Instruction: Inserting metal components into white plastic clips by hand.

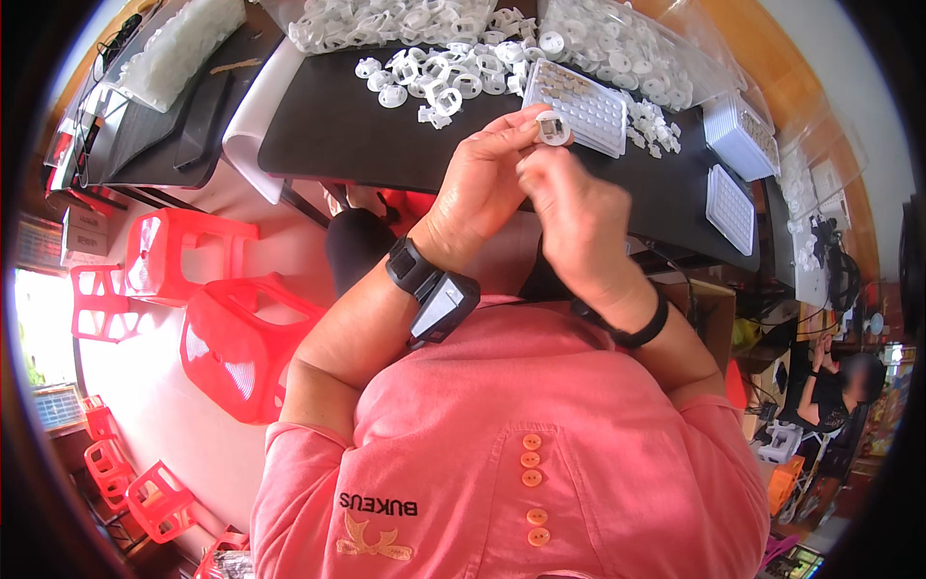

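Note:
My left hand pinches a small round white plastic part with a dark, squarish centre, held up over the front edge of the black table. Just below that part is my right hand, its fingers curled in and slightly blurred; whatever they hold, if anything, is hidden. Behind both hands lies a white tray with rows of pockets, and small tan pieces sit in its far portion. Loose white round parts are heaped to the left of the tray. Smaller white pieces are scattered on its right.
Clear bags of white parts line the table's back. At the right stand a stack of white trays and a single tray. Red plastic stools occupy the floor at left. Another person sits far right.

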`<move>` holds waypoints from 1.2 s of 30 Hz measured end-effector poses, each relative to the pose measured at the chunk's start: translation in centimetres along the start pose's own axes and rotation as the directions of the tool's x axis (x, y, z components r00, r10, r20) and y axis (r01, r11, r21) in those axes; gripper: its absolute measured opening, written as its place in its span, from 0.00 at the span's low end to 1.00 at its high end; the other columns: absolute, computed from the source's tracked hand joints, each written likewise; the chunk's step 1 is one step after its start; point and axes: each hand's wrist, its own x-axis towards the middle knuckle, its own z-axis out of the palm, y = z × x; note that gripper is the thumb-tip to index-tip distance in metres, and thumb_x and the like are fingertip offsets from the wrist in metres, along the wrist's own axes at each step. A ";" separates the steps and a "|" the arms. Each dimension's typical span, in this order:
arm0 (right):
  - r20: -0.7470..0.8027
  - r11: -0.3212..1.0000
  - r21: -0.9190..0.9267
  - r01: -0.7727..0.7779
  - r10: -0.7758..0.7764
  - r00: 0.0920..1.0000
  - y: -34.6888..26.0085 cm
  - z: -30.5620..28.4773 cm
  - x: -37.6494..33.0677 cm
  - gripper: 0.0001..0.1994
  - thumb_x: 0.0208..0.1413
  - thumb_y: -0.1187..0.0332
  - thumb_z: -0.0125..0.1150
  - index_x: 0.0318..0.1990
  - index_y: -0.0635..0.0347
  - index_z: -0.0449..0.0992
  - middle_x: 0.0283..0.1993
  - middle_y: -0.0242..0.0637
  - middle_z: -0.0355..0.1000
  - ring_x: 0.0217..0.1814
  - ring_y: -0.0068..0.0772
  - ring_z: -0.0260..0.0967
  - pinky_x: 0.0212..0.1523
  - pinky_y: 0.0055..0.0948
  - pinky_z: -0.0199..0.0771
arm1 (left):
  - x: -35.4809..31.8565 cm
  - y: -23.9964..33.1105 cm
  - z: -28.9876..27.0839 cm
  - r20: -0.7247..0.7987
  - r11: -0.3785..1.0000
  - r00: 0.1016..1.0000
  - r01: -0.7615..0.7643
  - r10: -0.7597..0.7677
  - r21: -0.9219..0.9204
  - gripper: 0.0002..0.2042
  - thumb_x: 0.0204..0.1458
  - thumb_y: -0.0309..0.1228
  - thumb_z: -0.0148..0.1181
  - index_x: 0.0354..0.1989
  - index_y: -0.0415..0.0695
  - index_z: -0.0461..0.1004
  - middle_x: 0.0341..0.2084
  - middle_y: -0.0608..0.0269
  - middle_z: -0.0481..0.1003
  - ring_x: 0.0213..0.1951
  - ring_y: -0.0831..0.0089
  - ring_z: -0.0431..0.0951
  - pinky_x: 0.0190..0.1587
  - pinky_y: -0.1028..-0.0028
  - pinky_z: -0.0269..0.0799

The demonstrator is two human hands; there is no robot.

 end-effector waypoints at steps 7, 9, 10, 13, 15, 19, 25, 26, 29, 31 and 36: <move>-0.021 0.998 0.047 -0.036 0.037 0.999 4.3 -1.5 2.9 0.03 0.61 0.74 0.59 0.41 0.56 0.75 0.35 0.37 0.80 0.31 0.41 0.79 0.29 0.32 0.77 | 0.3 -0.3 -0.2 0.062 0.997 0.998 0.020 -0.015 -0.080 0.15 0.65 0.29 0.55 0.54 0.31 0.71 0.41 0.54 0.78 0.39 0.66 0.78 0.44 0.66 0.75; 0.009 0.996 0.089 -0.029 0.028 1.000 4.6 -1.4 2.7 0.03 0.61 0.75 0.59 0.40 0.57 0.75 0.37 0.37 0.80 0.30 0.38 0.79 0.29 0.31 0.77 | 0.3 -0.4 -0.2 0.076 0.996 0.997 0.022 -0.015 -0.088 0.14 0.65 0.29 0.55 0.53 0.31 0.71 0.40 0.54 0.78 0.38 0.66 0.78 0.43 0.66 0.76; 0.006 0.980 0.194 -0.046 0.046 0.999 4.7 -1.3 2.7 0.02 0.61 0.75 0.60 0.40 0.58 0.75 0.38 0.37 0.81 0.29 0.35 0.78 0.29 0.30 0.77 | 0.1 -0.4 0.1 0.051 0.997 0.999 0.011 -0.008 -0.070 0.14 0.65 0.29 0.55 0.53 0.31 0.71 0.40 0.55 0.78 0.38 0.67 0.78 0.42 0.66 0.76; 0.084 0.911 0.381 -0.160 0.138 0.987 4.6 -1.9 2.7 0.01 0.61 0.76 0.60 0.39 0.60 0.76 0.39 0.36 0.82 0.28 0.30 0.77 0.30 0.28 0.77 | 0.1 -0.5 0.3 0.024 0.999 1.000 0.004 -0.003 -0.042 0.14 0.65 0.29 0.55 0.53 0.30 0.72 0.39 0.55 0.78 0.36 0.67 0.78 0.40 0.67 0.76; 0.167 0.854 0.452 -0.257 0.203 0.965 4.6 -2.0 2.7 0.01 0.61 0.76 0.60 0.38 0.61 0.76 0.40 0.36 0.82 0.28 0.27 0.77 0.30 0.27 0.77 | 0.1 -0.5 0.4 0.024 0.999 1.000 0.007 -0.006 -0.032 0.14 0.65 0.29 0.55 0.52 0.30 0.72 0.39 0.55 0.78 0.36 0.67 0.78 0.39 0.67 0.76; 0.043 0.927 0.343 -0.150 0.144 0.989 5.4 -0.8 1.9 0.02 0.60 0.76 0.62 0.37 0.61 0.75 0.37 0.37 0.81 0.28 0.29 0.77 0.30 0.27 0.76 | -0.1 -0.2 0.8 -0.032 0.999 0.999 0.009 -0.008 0.037 0.13 0.65 0.29 0.55 0.51 0.31 0.72 0.38 0.55 0.78 0.34 0.67 0.78 0.38 0.67 0.75; -0.019 0.965 0.247 -0.086 0.094 0.995 5.2 -0.8 1.6 0.03 0.60 0.74 0.62 0.35 0.62 0.74 0.30 0.37 0.77 0.27 0.29 0.75 0.28 0.27 0.74 | -0.1 -0.1 1.0 -0.071 0.996 0.997 0.018 -0.012 0.082 0.13 0.65 0.29 0.55 0.51 0.31 0.72 0.37 0.55 0.78 0.34 0.68 0.78 0.37 0.68 0.75; 0.058 0.907 0.381 -0.178 0.168 0.984 5.1 -1.1 1.8 0.03 0.60 0.75 0.62 0.34 0.61 0.75 0.29 0.35 0.76 0.27 0.27 0.75 0.28 0.26 0.73 | -0.1 -0.1 1.1 -0.079 0.995 0.997 0.025 -0.017 0.101 0.13 0.65 0.29 0.55 0.51 0.31 0.72 0.36 0.55 0.78 0.34 0.68 0.78 0.37 0.68 0.75; 0.366 0.634 0.611 -0.474 0.305 0.879 5.3 -2.6 2.6 0.03 0.59 0.75 0.62 0.32 0.61 0.75 0.28 0.29 0.75 0.28 0.21 0.73 0.28 0.22 0.69 | -0.1 -0.2 1.1 -0.063 0.989 0.998 0.028 -0.019 0.144 0.13 0.65 0.30 0.56 0.50 0.31 0.73 0.36 0.55 0.78 0.34 0.69 0.78 0.36 0.69 0.75; 0.396 0.616 0.602 -0.508 0.322 0.860 5.6 -3.1 3.2 0.04 0.59 0.75 0.63 0.32 0.61 0.76 0.28 0.27 0.74 0.28 0.18 0.72 0.28 0.21 0.68 | -0.1 0.0 1.4 -0.054 0.988 0.998 0.034 -0.026 0.152 0.13 0.65 0.30 0.56 0.49 0.31 0.74 0.36 0.56 0.78 0.34 0.69 0.78 0.36 0.70 0.75; 0.430 0.575 0.627 -0.525 0.307 0.849 6.2 -2.9 3.2 0.03 0.59 0.73 0.63 0.34 0.60 0.76 0.29 0.26 0.73 0.29 0.16 0.71 0.29 0.18 0.66 | 0.1 0.0 1.2 -0.024 0.986 0.999 0.050 -0.046 0.161 0.14 0.66 0.31 0.55 0.49 0.31 0.75 0.36 0.57 0.78 0.34 0.69 0.77 0.36 0.70 0.74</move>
